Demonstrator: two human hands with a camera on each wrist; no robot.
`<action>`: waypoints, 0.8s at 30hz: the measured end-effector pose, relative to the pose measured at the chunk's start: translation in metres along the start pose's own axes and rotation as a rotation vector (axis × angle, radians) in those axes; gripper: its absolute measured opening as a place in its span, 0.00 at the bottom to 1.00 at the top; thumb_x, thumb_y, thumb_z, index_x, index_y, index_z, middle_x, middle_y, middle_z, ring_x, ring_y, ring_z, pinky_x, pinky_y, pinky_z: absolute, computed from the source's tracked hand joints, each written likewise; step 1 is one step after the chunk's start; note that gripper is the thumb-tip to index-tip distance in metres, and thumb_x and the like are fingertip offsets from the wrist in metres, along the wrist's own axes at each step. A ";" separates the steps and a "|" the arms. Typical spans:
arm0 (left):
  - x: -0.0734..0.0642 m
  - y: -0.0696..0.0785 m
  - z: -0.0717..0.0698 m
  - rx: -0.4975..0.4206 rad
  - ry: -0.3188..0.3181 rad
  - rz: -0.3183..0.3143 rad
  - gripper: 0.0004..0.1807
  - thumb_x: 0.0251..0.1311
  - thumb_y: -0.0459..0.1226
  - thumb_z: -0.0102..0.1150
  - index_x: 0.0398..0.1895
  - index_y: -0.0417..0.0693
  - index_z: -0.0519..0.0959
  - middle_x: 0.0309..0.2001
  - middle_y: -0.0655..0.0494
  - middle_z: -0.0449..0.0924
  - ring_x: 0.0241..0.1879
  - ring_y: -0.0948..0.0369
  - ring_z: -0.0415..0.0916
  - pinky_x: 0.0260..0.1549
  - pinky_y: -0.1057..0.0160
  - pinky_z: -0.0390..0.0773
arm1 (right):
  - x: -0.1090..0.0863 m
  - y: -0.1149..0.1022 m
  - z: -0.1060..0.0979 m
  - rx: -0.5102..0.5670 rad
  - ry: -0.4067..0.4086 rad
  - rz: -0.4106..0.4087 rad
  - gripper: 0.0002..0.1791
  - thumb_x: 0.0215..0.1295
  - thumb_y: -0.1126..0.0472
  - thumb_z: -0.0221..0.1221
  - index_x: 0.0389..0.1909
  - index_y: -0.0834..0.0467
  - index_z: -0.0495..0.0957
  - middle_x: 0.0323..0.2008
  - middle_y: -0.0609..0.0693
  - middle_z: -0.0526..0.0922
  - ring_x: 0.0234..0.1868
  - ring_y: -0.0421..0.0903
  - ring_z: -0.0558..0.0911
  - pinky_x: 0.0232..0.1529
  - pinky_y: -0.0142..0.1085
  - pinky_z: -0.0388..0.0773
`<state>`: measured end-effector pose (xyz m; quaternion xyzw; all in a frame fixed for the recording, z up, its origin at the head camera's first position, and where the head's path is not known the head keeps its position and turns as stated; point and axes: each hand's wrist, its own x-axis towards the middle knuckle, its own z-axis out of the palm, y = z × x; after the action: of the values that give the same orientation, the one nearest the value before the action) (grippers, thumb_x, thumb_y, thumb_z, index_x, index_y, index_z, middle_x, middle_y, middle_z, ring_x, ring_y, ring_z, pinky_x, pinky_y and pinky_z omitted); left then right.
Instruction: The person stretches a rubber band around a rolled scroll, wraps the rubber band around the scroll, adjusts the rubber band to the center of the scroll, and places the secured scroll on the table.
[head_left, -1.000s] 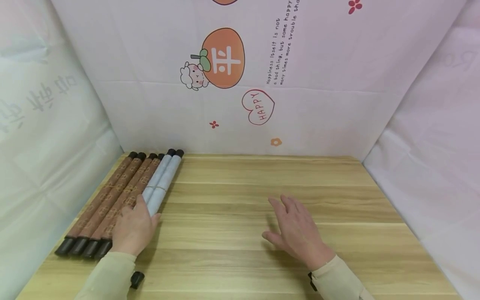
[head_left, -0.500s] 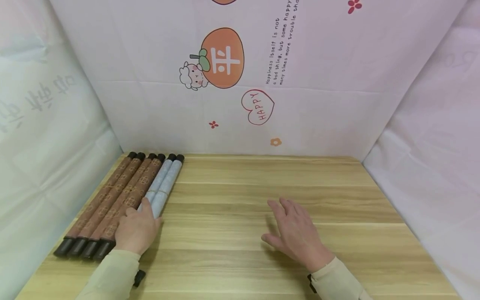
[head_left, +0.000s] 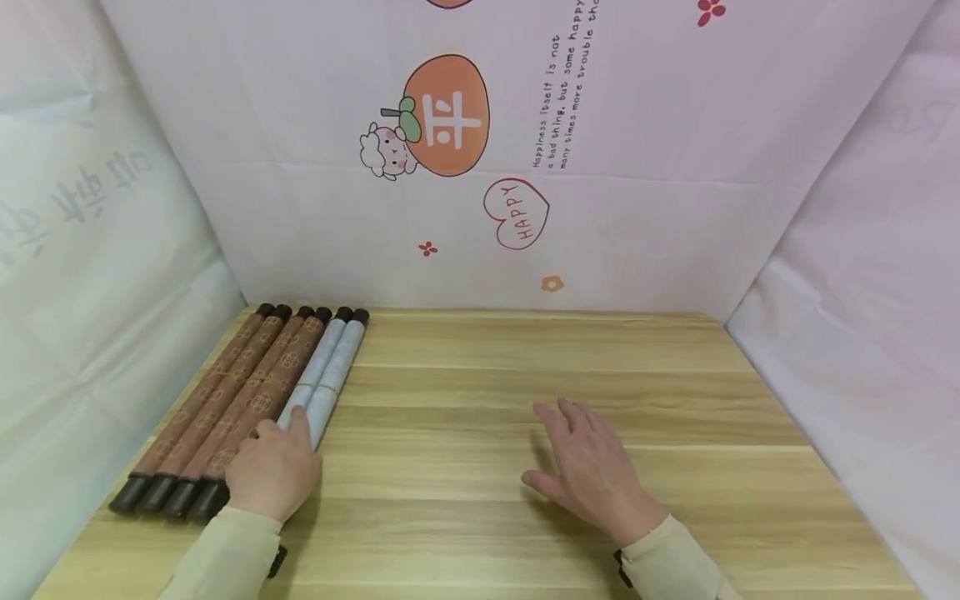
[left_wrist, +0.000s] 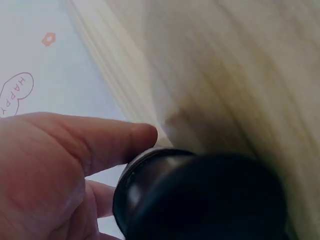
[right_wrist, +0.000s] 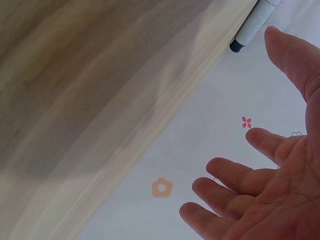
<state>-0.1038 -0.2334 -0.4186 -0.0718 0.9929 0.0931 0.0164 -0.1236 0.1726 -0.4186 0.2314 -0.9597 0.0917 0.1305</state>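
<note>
Two light-blue scrolls (head_left: 339, 360) with black end knobs lie side by side on the table, a thin cord across them. My left hand (head_left: 272, 468) grips them near their close end, its back covering that part. In the left wrist view, the thumb (left_wrist: 115, 137) lies against a scroll beside a large black knob (left_wrist: 210, 195); the other fingers are partly hidden behind it. Several brown patterned scrolls (head_left: 251, 383) lie just left of the blue ones. My right hand (head_left: 592, 467) is held over the wooden table with fingers spread, holding nothing.
The wooden table (head_left: 465, 367) has a white printed sheet (head_left: 300, 233) standing behind it. White sheets also close in its left (head_left: 97, 333) and right (head_left: 862, 333) sides. The brown scrolls lie close to the left sheet.
The blue scrolls have slid slightly toward me, so their far ends now line up with the brown ones. My left hand has moved a little nearer. The right hand has barely moved.
</note>
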 end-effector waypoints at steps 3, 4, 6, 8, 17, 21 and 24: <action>0.000 0.002 0.000 -0.012 0.006 0.001 0.34 0.71 0.37 0.47 0.77 0.29 0.58 0.44 0.13 0.69 0.31 0.27 0.75 0.19 0.34 0.77 | 0.001 0.000 0.000 0.001 -0.013 -0.001 0.52 0.51 0.37 0.75 0.72 0.59 0.68 0.65 0.70 0.76 0.67 0.68 0.75 0.68 0.61 0.71; 0.000 0.003 0.000 -0.012 0.009 0.004 0.33 0.71 0.36 0.45 0.77 0.29 0.58 0.44 0.13 0.69 0.31 0.26 0.75 0.19 0.34 0.77 | 0.001 -0.001 0.000 -0.002 -0.019 -0.001 0.52 0.52 0.37 0.75 0.72 0.59 0.68 0.65 0.70 0.76 0.67 0.68 0.75 0.68 0.61 0.71; -0.001 0.003 0.001 -0.002 0.026 0.014 0.32 0.72 0.34 0.43 0.77 0.28 0.58 0.42 0.12 0.69 0.30 0.26 0.75 0.18 0.34 0.77 | 0.001 -0.001 0.000 -0.004 -0.025 -0.004 0.52 0.52 0.37 0.75 0.72 0.59 0.68 0.65 0.69 0.76 0.67 0.68 0.75 0.68 0.61 0.71; -0.001 0.002 0.001 0.008 0.046 0.023 0.32 0.72 0.34 0.42 0.76 0.28 0.59 0.41 0.12 0.68 0.29 0.27 0.74 0.17 0.35 0.77 | 0.000 -0.002 0.000 -0.005 -0.025 -0.003 0.52 0.52 0.37 0.75 0.72 0.59 0.68 0.65 0.69 0.76 0.67 0.68 0.75 0.68 0.61 0.71; -0.001 0.003 0.002 0.013 0.054 0.009 0.32 0.72 0.35 0.42 0.77 0.29 0.58 0.43 0.13 0.68 0.36 0.23 0.73 0.19 0.34 0.77 | -0.002 0.000 0.002 -0.017 -0.023 0.000 0.52 0.51 0.37 0.76 0.72 0.59 0.68 0.65 0.69 0.77 0.66 0.67 0.76 0.67 0.60 0.72; -0.001 0.003 0.002 0.021 0.053 -0.003 0.35 0.71 0.38 0.49 0.77 0.30 0.59 0.44 0.15 0.68 0.43 0.23 0.72 0.20 0.34 0.77 | -0.002 0.001 0.003 -0.008 -0.044 0.007 0.52 0.51 0.37 0.76 0.72 0.59 0.68 0.65 0.69 0.76 0.67 0.67 0.75 0.68 0.60 0.71; -0.001 0.002 0.002 0.036 0.048 -0.016 0.38 0.69 0.42 0.57 0.77 0.31 0.60 0.43 0.17 0.69 0.43 0.24 0.72 0.21 0.33 0.76 | -0.001 0.002 0.004 0.001 -0.063 0.017 0.52 0.53 0.37 0.75 0.73 0.59 0.68 0.66 0.69 0.75 0.68 0.67 0.74 0.68 0.61 0.71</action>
<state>-0.1032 -0.2309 -0.4203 -0.0814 0.9940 0.0735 -0.0056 -0.1242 0.1738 -0.4230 0.2261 -0.9652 0.0860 0.0992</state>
